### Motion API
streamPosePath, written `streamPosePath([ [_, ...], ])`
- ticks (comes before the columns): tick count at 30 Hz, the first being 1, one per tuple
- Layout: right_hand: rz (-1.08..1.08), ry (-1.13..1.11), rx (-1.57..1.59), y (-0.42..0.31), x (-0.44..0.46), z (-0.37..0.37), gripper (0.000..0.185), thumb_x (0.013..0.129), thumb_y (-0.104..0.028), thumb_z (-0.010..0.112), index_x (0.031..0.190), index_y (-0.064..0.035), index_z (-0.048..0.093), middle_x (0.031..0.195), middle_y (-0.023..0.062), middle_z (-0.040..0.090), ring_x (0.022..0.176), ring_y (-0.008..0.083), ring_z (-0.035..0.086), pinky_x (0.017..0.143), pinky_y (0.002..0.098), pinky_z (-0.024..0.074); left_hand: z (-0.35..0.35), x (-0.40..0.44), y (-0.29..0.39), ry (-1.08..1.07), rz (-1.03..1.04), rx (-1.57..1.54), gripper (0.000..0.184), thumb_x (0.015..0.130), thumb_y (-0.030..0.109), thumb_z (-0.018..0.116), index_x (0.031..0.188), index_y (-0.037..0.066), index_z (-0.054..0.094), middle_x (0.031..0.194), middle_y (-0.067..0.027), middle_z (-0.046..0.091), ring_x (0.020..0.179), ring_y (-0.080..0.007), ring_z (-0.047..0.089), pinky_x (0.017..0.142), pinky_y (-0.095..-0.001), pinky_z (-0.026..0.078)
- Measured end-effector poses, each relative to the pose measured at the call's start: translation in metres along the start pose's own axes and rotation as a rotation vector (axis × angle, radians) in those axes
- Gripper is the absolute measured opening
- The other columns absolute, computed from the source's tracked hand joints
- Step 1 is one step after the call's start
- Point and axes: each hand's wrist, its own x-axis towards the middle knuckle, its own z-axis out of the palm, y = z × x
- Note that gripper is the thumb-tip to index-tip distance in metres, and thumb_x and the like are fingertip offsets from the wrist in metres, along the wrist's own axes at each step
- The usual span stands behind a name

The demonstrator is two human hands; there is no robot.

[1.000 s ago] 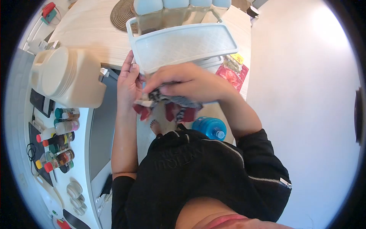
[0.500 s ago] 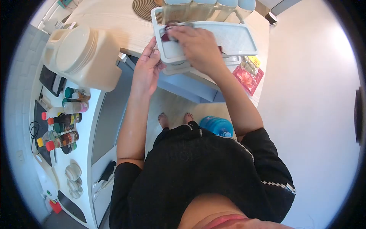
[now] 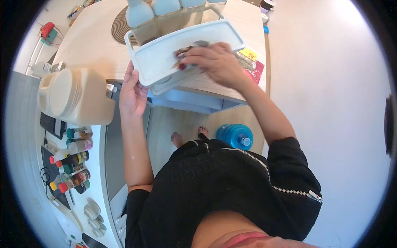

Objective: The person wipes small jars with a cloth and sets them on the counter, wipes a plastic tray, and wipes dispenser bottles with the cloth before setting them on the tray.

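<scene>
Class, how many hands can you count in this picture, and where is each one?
2. The left hand holds the white tray at its left end; the right hand is over the tray's surface with a blurred cloth in its grip. No other hands show.

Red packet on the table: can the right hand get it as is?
Probably yes: the red packet is close, outer edge uncovered, but the right hand has a cloth in it.

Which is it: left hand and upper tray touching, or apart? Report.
Touching: the head view shows the left hand holding the upper tray by one end.
</scene>
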Motion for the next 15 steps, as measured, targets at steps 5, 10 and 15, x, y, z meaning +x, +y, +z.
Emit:
streamPosePath([
  [5,0.147,0.12,0.036,0.08,-0.049,-0.042,0.032,0.085,-0.003,0.05,0.109,-0.0197,0.062,0.115,-0.0019,0.059,0.101,0.0232,0.054,0.086,0.0368,0.0416,-0.001,0.002,0.001,0.011,0.007,0.021,0.05,0.091,0.012,0.054,0.137,0.004,0.036,0.123,-0.0087,0.056,0.106,-0.0157,0.059,0.088,-0.0301,0.052],
  [10,0.462,0.114,0.177,0.114,-0.03,-0.063,0.026,0.087,-0.003,0.05,0.11,-0.0073,0.062,0.111,0.0053,0.06,0.103,0.0244,0.054,0.091,0.0327,0.0412,0.011,-0.004,0.004,0.009,0.011,0.02,0.048,0.092,0.009,0.051,0.137,0.003,0.035,0.12,-0.0082,0.057,0.102,-0.0141,0.06,0.087,-0.0304,0.051],
  [15,0.453,-0.012,0.005,0.104,0.011,-0.036,0.024,0.088,-0.009,0.05,0.108,-0.0098,0.063,0.109,0.0074,0.06,0.099,0.0282,0.056,0.085,0.0361,0.0458,0.005,-0.002,0.002,0.021,0.02,0.058,0.049,0.092,0.011,0.051,0.137,0.002,0.035,0.123,-0.0093,0.055,0.106,-0.0149,0.058,0.089,-0.0293,0.051],
])
